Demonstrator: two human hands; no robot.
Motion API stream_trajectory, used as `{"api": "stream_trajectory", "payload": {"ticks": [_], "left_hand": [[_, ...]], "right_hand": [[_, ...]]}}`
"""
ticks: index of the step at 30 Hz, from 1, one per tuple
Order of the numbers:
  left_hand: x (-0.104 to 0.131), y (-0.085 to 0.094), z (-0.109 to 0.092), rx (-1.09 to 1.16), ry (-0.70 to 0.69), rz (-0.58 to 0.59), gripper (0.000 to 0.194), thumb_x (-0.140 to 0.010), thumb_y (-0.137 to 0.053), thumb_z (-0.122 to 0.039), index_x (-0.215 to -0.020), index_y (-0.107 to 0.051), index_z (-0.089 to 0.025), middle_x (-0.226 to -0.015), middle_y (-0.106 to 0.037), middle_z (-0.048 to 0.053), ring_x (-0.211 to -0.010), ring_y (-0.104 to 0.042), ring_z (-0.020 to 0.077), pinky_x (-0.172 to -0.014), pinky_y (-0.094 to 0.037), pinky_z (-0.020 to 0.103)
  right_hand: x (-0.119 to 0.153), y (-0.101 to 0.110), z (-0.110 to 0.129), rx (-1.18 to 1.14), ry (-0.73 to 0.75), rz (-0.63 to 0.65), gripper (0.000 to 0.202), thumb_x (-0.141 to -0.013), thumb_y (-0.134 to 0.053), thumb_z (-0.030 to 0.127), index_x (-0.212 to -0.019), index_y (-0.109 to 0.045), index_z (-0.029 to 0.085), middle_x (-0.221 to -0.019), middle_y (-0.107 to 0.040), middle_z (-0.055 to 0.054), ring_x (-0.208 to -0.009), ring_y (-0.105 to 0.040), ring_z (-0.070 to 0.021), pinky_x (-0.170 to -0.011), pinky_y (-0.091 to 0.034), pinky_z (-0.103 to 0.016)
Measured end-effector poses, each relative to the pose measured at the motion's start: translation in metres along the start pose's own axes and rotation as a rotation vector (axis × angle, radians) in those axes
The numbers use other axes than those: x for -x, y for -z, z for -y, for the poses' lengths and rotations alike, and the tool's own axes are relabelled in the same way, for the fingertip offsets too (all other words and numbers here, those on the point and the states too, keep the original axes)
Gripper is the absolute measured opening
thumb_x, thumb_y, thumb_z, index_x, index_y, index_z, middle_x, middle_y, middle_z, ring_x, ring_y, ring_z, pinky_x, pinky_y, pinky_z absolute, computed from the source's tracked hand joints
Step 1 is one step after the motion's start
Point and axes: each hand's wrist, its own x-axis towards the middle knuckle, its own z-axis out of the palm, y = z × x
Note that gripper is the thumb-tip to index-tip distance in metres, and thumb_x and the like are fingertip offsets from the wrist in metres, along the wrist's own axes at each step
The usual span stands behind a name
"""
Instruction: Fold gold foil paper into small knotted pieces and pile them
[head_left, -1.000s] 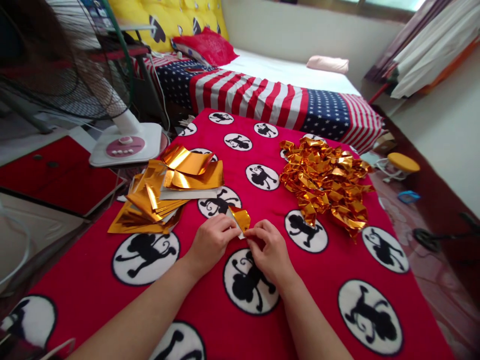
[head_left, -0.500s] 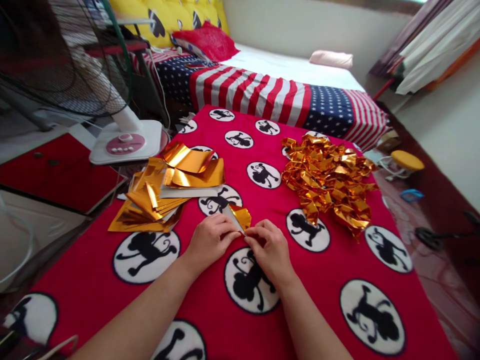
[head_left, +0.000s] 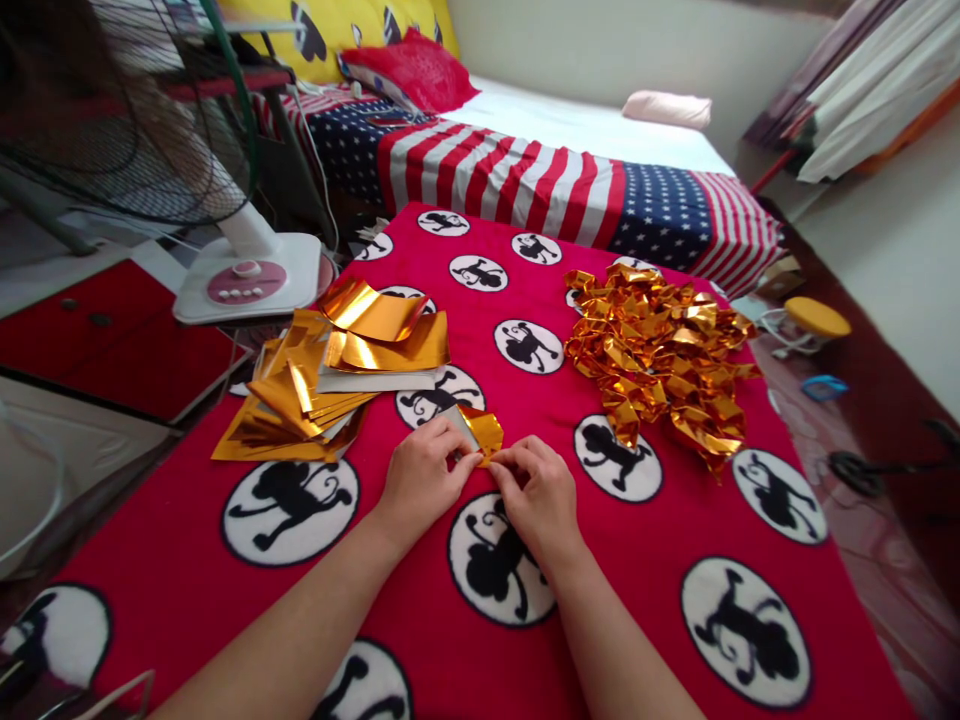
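Note:
A small sheet of gold foil paper (head_left: 484,430), partly folded, lies between my hands on the red cloth. Its pale back shows on the left side. My left hand (head_left: 429,468) pinches the near left edge between thumb and fingers. Thumb and forefinger of my right hand (head_left: 535,490) are closed on the near right corner, close to the left fingertips. Up and to the left lies a loose stack of flat gold foil sheets (head_left: 390,350), some with white backs. A heap of folded gold foil pieces (head_left: 660,350) lies to the right.
The red cloth with monkey prints (head_left: 645,620) covers the table. A white fan base (head_left: 259,275) stands beyond the left edge, near a red-topped cabinet (head_left: 112,340). Behind are a bed with a flag-pattern cover (head_left: 517,185) and, right, a yellow stool (head_left: 817,316).
Along its near edge the foil paper now shows a gold strip by my fingertips, where the pale back showed before. Both hands stay almost in place; the view shifts slightly.

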Motion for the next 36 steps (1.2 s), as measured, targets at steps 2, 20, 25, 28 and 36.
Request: {"api": "stream_trajectory", "payload": {"ticks": [2, 20, 25, 28, 36], "left_hand": [[0.0001, -0.0007, -0.0006, -0.003, 0.008, -0.004, 0.014, -0.083, -0.065, -0.022, -0.07, -0.063, -0.019, -0.081, -0.061, 0.001, -0.08, -0.059, 0.0156, -0.072, -0.045, 0.027], [-0.0028, -0.0027, -0.0008, -0.012, 0.037, -0.001, 0.014, -0.081, -0.066, -0.021, -0.068, -0.06, -0.019, -0.08, -0.06, 0.001, -0.079, -0.058, 0.0157, -0.07, -0.044, 0.027], [-0.0034, -0.003, 0.004, 0.057, 0.032, 0.013, 0.014, -0.082, -0.065, -0.021, -0.069, -0.061, -0.02, -0.082, -0.061, 0.0, -0.08, -0.059, 0.0155, -0.072, -0.045, 0.027], [-0.0031, -0.0024, 0.0057, 0.092, 0.026, 0.018, 0.014, -0.083, -0.065, -0.021, -0.069, -0.062, -0.02, -0.082, -0.062, 0.0, -0.079, -0.059, 0.0154, -0.072, -0.045, 0.027], [-0.0033, -0.0027, 0.0048, 0.071, 0.032, 0.013, 0.015, -0.082, -0.066, -0.022, -0.068, -0.062, -0.02, -0.081, -0.063, 0.001, -0.08, -0.059, 0.0157, -0.072, -0.045, 0.027]], "right_hand": [[-0.0001, -0.0003, 0.0004, 0.011, 0.002, -0.006, 0.007, -0.085, -0.065, 0.025, -0.081, -0.07, 0.024, -0.079, -0.062, 0.0, -0.077, -0.057, -0.016, -0.068, -0.04, -0.027], [0.0016, 0.0013, 0.0021, 0.053, 0.014, 0.008, 0.007, -0.077, -0.071, 0.02, -0.08, -0.065, 0.022, -0.082, -0.062, 0.0, -0.08, -0.055, -0.0178, -0.072, -0.039, -0.029], [0.0017, 0.0028, 0.0029, 0.061, 0.014, 0.033, 0.007, -0.078, -0.07, 0.019, -0.079, -0.063, 0.022, -0.083, -0.061, 0.0, -0.082, -0.054, -0.0182, -0.074, -0.038, -0.029], [0.0017, 0.0036, 0.003, 0.062, 0.021, 0.041, 0.005, -0.079, -0.068, 0.019, -0.079, -0.065, 0.023, -0.084, -0.061, -0.001, -0.082, -0.054, -0.0184, -0.075, -0.038, -0.03], [0.001, 0.004, 0.0047, 0.074, 0.021, 0.052, 0.007, -0.083, -0.063, 0.018, -0.077, -0.063, 0.021, -0.083, -0.059, -0.001, -0.082, -0.053, -0.0184, -0.075, -0.036, -0.031]]}}
